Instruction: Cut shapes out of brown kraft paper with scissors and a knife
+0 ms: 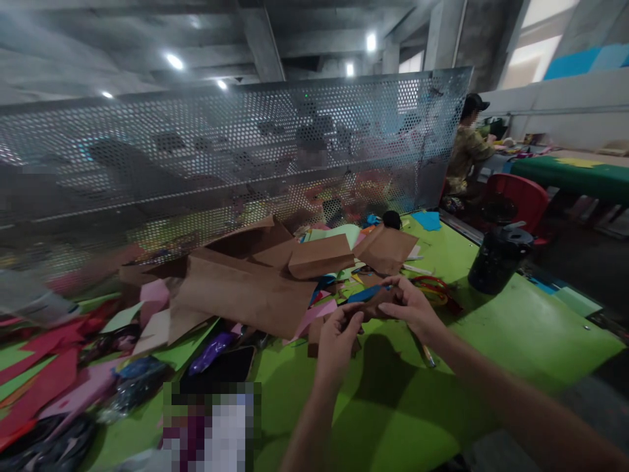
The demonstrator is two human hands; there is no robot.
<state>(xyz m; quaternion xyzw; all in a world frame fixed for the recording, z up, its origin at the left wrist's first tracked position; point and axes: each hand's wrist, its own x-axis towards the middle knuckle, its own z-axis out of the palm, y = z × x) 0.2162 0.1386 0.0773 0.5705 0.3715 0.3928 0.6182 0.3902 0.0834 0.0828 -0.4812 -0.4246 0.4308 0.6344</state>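
Both of my hands hold a small piece of brown paper [377, 303] above the green table. My left hand [340, 331] pinches its near left end between thumb and fingers. Thumb and fingertips of my right hand [409, 303] grip the right end. Just behind the paper lies a blue piece [364, 294], partly hidden by it. Under my left hand rests another brown paper piece [317, 337]. A pencil-like stick [428, 356] lies on the table below my right wrist.
Large folded brown paper [246, 288] and coloured scraps cover the green table [550, 328] at left and back. A black lidded container [498, 259] stands at right. A perforated metal panel [221, 164] borders the back. Beyond sits a person [466, 151] near a red chair [521, 196].
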